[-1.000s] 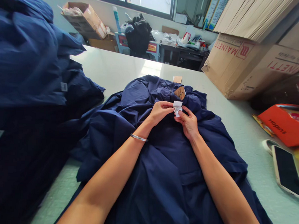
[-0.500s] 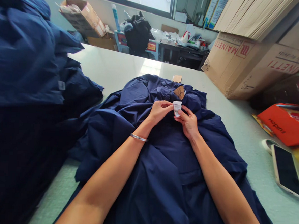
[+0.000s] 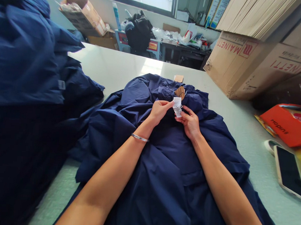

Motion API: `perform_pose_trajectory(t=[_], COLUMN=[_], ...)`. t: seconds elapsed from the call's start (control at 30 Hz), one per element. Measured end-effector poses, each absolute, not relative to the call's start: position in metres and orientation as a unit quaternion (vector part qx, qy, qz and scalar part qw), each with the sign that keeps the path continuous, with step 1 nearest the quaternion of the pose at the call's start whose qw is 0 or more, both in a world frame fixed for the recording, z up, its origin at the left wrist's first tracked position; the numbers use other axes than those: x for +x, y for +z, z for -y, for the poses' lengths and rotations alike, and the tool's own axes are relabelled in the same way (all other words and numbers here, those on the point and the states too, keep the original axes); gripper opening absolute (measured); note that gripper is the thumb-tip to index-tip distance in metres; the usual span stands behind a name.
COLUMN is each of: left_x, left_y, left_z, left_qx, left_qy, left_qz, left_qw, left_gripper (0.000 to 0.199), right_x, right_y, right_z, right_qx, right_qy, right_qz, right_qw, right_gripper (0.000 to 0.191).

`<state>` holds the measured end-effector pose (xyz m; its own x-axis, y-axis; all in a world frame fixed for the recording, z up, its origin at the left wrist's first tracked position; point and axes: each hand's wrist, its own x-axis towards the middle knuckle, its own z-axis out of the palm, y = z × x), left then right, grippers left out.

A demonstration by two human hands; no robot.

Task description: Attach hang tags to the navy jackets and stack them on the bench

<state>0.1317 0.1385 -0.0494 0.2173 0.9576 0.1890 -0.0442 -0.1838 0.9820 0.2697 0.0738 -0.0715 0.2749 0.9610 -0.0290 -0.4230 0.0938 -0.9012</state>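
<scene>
A navy work jacket (image 3: 162, 167) lies spread and rumpled on the table, collar toward the far side. Both hands are at its collar. My left hand (image 3: 160, 112) and my right hand (image 3: 189, 123) hold a small white printed label (image 3: 177, 106) between their fingertips. The label seems attached inside the collar, though its join is hidden. A brown kraft tag (image 3: 180, 92) rests on the collar just beyond the label. A metal bangle (image 3: 139, 137) circles my left wrist.
A tall pile of navy garments (image 3: 28, 57) rises along the left. The pale table (image 3: 112, 62) holds a small kraft card (image 3: 178, 78), a phone (image 3: 289, 172), a tape roll (image 3: 269, 146) and an orange package (image 3: 283, 125). A large cardboard carton (image 3: 245, 65) stands at the far right.
The white label now stands open and longer, showing two printed sections. My left fingertips have shifted up it, and the view has tilted slightly.
</scene>
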Motion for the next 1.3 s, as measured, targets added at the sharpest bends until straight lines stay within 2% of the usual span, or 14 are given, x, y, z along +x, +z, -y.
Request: perform_pose_trajectory(t=[0.57,0.73,0.87,1.03,1.2,1.3], left_x=[0.132,0.134,0.136,0.135,0.133,0.132], left_y=[-0.052,-0.054,-0.052,-0.046,-0.043,-0.043], left_z=[-0.140,-0.139,-0.133,-0.119,-0.112,-0.110], left_qx=[0.596,0.601,0.655,0.793,0.883,0.892], left_qy=[0.490,0.502,0.526,0.478,0.387,0.376], left_qz=[-0.386,-0.381,-0.338,-0.273,-0.194,-0.183], left_qw=[0.506,0.492,0.424,0.261,0.179,0.173], left_gripper=[0.046,0.045,0.035,0.020,0.018,0.018], right_x=[0.267,0.263,0.262,0.267,0.268,0.269], right_y=[-0.068,-0.069,-0.069,-0.059,-0.055,-0.059], right_z=[-0.071,-0.070,-0.069,-0.065,-0.065,-0.070], right_qx=[-0.432,-0.454,-0.495,-0.521,-0.508,-0.514], right_qy=[0.509,0.446,0.299,0.166,0.140,0.172], right_qz=[0.312,0.337,0.363,0.412,0.454,0.429], right_qw=[0.676,0.694,0.730,0.729,0.718,0.722], right_gripper=[0.049,0.042,0.032,0.035,0.048,0.046])
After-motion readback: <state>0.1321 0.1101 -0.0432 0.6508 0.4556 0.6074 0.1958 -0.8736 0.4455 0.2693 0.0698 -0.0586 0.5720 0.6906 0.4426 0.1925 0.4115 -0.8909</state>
